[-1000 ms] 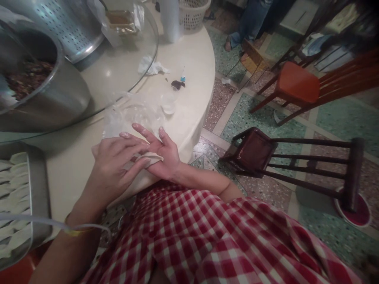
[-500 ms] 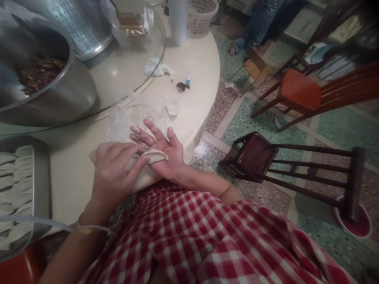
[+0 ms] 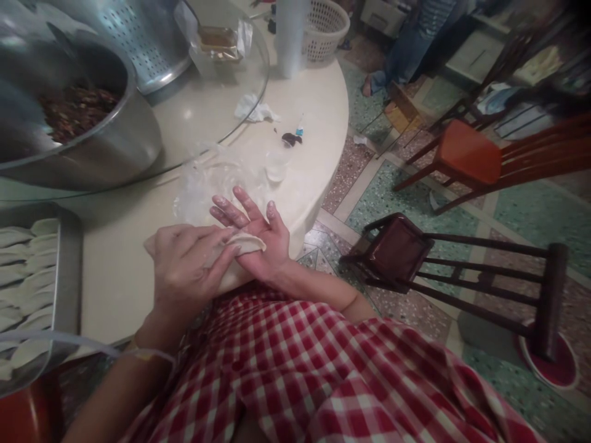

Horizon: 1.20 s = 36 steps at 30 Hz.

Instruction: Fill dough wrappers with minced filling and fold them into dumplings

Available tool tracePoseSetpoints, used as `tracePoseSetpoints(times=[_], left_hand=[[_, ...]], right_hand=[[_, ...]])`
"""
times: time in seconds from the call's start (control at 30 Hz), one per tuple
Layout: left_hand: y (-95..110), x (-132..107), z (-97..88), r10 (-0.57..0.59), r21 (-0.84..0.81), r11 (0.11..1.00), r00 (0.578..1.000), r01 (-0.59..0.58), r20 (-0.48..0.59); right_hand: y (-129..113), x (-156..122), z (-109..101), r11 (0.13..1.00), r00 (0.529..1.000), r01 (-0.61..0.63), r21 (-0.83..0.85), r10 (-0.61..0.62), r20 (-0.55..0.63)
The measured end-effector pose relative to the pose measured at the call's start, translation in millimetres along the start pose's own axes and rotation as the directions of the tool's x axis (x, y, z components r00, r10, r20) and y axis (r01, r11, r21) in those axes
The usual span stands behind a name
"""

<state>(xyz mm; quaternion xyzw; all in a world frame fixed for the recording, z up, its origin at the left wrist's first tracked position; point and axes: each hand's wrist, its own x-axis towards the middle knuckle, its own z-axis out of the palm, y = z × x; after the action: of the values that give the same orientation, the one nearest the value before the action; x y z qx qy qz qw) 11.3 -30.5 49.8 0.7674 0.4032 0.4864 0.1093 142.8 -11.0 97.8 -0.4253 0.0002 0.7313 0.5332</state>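
Note:
A pale half-moon dumpling (image 3: pixel 252 242) rests across the palm of my right hand (image 3: pixel 268 246), near the base of the thumb. That hand is turned palm up with its floury fingers spread. From the left, my left hand (image 3: pixel 189 261) closes thumb and fingers on the dumpling's near end, partly hiding it. Both hands are over the table's near edge. At far left, a metal tray (image 3: pixel 69 271) holds rows of folded dumplings (image 3: pixel 30 277). Behind it, a large metal pot (image 3: pixel 133 132) contains dark chopped filling (image 3: pixel 78 114) with a utensil in it.
A glass turntable (image 3: pixel 217 92) covers part of the cream table (image 3: pixel 115 271). Clear plastic (image 3: pixel 203 184), crumpled tissue (image 3: pixel 258 112) and a dark scrap (image 3: pixel 292 139) lie beyond my hands. A white basket (image 3: pixel 323 37) stands farther back. Chairs (image 3: pixel 397 252) and a person (image 3: pixel 410 49) are on the right.
The whole view has shifted slightly, so the table things appear lower and farther right. My left hand keeps its pinch on the dumpling, and my right palm still supports it.

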Motion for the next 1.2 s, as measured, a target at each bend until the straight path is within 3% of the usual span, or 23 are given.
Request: tracePoseSetpoints(times=[0.2, 0.37, 0.67, 0.87, 1.2], left_hand=[[4.2, 1.0, 4.9, 0.006, 0.010, 1.000, 1.000, -0.006, -0.001], [2.7, -1.8, 5.6, -0.092, -0.070, 0.993, 0.996, 0.092, 0.005], [6.3, -4.2, 10.5, -0.102, 0.013, 0.995, 0.994, 0.102, -0.028], [7.2, -9.0, 8.8, -0.186, 0.013, 0.982, 0.982, 0.186, -0.015], [9.6, -12.2, 7.4, -0.134, 0.010, 0.991, 0.990, 0.135, -0.037]], right_hand=[[4.8, 0.9, -4.9, 1.000, 1.000, 0.017, 0.003, -0.017, 0.018], [-1.0, 2.3, -2.4, 1.000, 1.000, 0.016, 0.024, -0.015, -0.016], [0.4, 2.9, -1.5, 1.000, 0.999, 0.022, 0.017, -0.021, -0.038], [-2.8, 3.6, -3.8, 0.997, 0.997, 0.076, 0.018, -0.076, -0.007], [-3.9, 5.3, -8.3, 0.994, 0.993, 0.110, -0.019, -0.109, 0.046]])
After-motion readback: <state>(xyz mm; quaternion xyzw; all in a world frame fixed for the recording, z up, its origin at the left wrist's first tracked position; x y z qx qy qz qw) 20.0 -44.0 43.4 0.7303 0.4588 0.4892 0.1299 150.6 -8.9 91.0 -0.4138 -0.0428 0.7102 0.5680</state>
